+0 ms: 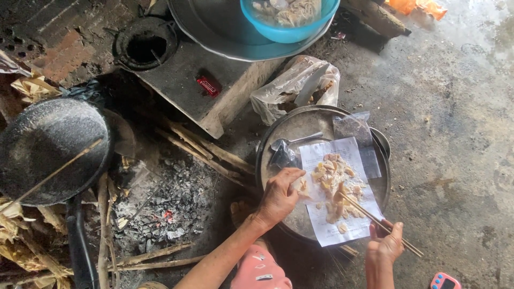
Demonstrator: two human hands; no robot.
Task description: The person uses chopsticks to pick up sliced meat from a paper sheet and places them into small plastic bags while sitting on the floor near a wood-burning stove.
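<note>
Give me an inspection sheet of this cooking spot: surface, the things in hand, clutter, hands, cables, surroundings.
Surface: wet grey concrete floor.
Things in hand: chopsticks over pale fried pieces on white paper lying in a round metal tray.
Clutter: spoon, plastic bag, black pan, blue bowl.
Hands: left hand touches the paper's edge; right hand holds the chopsticks.
Cables: nothing seen.
Surroundings: ash with embers, firewood sticks, brick stove.
</note>
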